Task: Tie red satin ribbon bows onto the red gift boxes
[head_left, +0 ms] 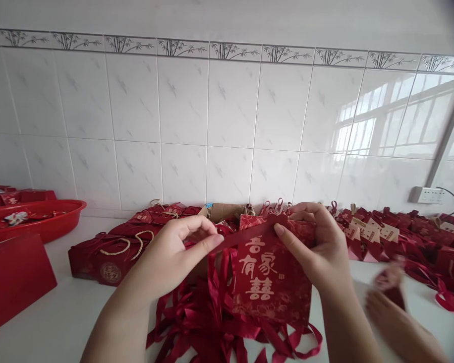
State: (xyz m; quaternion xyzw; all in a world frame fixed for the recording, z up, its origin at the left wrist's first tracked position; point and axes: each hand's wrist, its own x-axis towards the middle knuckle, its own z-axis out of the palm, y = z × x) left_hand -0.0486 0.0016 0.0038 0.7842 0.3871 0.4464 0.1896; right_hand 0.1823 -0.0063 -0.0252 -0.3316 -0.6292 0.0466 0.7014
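Note:
A flat red ribbon (239, 239) stretches between my two hands. Its near end is pinched between the thumb and fingertips of my left hand (177, 252). My right hand (318, 252) closes thumb and fingers on the ribbon's other part, at the top edge of a red gift bag (273, 302) printed with pale gold characters. The bag stands upright below that hand, its front facing me. My right fingers behind the bag's top are partly hidden. Loose red ribbons (196, 322) lie in a tangled heap beneath my hands and around the bag's foot.
Red boxes with cord handles (113, 252) sit left of centre, before a cardboard box (227, 210). A red basin (66, 217) and a plain red panel (18, 282) stand far left. Many small red packages (366, 237) line the right. Another person's blurred hands (388, 297) work there.

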